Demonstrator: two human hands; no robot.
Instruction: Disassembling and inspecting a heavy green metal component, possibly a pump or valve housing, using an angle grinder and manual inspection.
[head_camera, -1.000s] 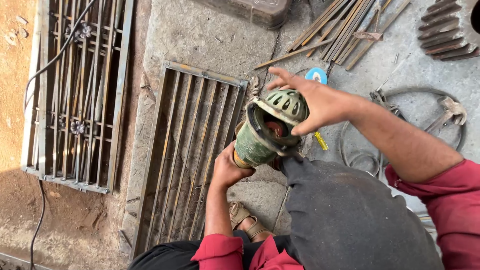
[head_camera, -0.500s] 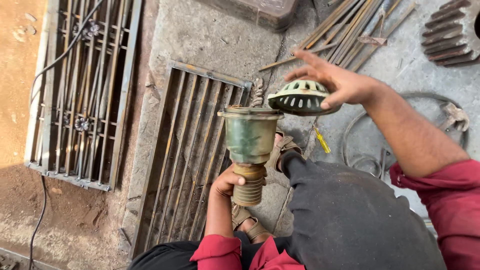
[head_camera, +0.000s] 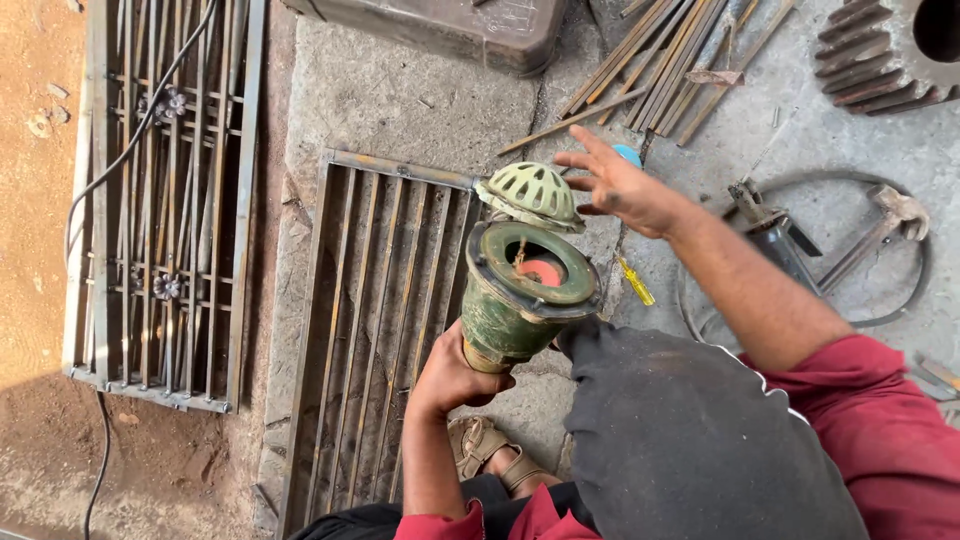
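Green valve body (head_camera: 520, 300), a flanged casting, sits in the grip of the left hand (head_camera: 455, 375), whose fingers wrap tightly around its narrow lower neck, hiding most of that neck. The casting is held in the air above the person's dark-trousered knee (head_camera: 690, 440), its long axis tilted, the open flanged mouth pointing up and slightly toward the camera; a red disc (head_camera: 543, 271) shows deep inside, though the rest of the interior is too dark to make out. One pale green perforated strainer cap (head_camera: 532, 193) hangs at the far rim of the mouth, tipped away; whether it touches the flange cannot be told. The right hand (head_camera: 622, 185) hovers just beside the cap with fingers spread wide, gripping nothing. Red sleeves are cut off by the lower edge, and one sandalled foot (head_camera: 490, 450) peeks out below the left wrist. One yellow-handled screwdriver (head_camera: 634, 282) lies on the concrete floor (head_camera: 400, 110), partly hidden by the valve. Two barred metal grilles rest on the ground: the nearer grille (head_camera: 375, 330) beside the left hand, the farther grille (head_camera: 160, 200) crossed by a black cable (head_camera: 120, 165). Farther off lie a bundle of metal rods (head_camera: 660, 60), a hammer (head_camera: 880, 225) and one toothed gear (head_camera: 885, 50), cropped at the corner.
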